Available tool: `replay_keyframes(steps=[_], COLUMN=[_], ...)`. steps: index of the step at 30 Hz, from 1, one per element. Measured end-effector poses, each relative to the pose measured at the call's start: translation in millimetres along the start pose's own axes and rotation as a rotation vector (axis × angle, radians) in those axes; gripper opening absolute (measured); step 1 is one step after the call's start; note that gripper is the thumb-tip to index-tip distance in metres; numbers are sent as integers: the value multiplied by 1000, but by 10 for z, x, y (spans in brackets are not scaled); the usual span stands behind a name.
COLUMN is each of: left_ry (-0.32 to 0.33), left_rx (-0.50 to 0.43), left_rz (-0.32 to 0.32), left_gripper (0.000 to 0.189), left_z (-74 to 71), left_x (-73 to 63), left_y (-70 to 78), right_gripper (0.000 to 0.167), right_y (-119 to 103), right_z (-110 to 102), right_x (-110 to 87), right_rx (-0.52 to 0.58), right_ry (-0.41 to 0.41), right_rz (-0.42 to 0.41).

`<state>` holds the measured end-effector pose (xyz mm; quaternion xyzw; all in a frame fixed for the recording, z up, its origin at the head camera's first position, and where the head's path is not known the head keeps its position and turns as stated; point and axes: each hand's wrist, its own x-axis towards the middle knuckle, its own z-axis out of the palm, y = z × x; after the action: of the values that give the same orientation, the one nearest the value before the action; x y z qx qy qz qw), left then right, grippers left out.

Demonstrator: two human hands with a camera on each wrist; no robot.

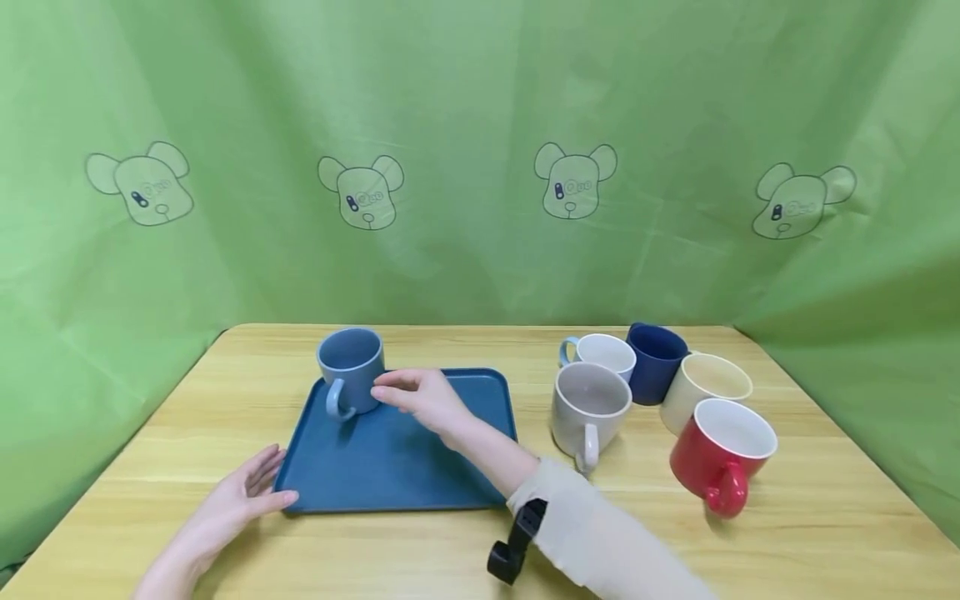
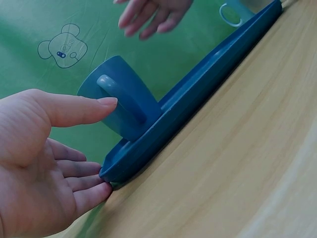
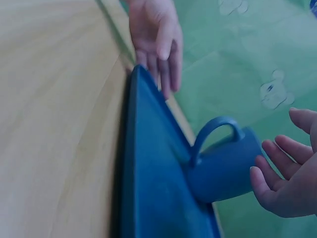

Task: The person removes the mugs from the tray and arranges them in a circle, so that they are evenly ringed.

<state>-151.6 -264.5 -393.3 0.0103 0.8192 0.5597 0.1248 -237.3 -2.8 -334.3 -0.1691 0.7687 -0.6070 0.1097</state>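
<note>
A blue-grey mug (image 1: 365,385) stands upright on the back left part of a dark blue tray (image 1: 397,471), its handle towards the front. My right hand (image 1: 429,402) is just right of the mug, thumb and fingers apart and pointing at its side; in the right wrist view the relaxed fingertips (image 3: 262,166) are right at the mug's wall, not wrapped round it. At the tray's front left corner is my left hand (image 1: 236,502), with its fingers spread. The left wrist view has those straight fingers (image 2: 89,198) at the tray's corner and the thumb raised in front of the mug.
Right of the tray stand a grey mug (image 1: 573,421), a white mug (image 1: 626,367) with a light blue handle, a navy mug (image 1: 651,375), a cream mug (image 1: 686,400) and a red mug (image 1: 705,458). A green curtain (image 1: 480,267) hangs behind the wooden table (image 1: 360,554).
</note>
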Motion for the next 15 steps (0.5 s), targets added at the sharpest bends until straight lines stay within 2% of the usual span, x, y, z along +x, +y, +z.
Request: replay_keyframes(steps=[9, 15], left_ry=[9, 11], left_rx=[-6, -6], left_rz=[0, 8], left_gripper=[90, 89], left_z=[14, 6], left_x=[14, 16], left_y=[4, 0], right_gripper=[31, 29], right_y=[204, 244], right_z=[322, 490], right_x=[293, 391], right_rx=[55, 13], right_ry=[-2, -15], right_rz=[50, 40])
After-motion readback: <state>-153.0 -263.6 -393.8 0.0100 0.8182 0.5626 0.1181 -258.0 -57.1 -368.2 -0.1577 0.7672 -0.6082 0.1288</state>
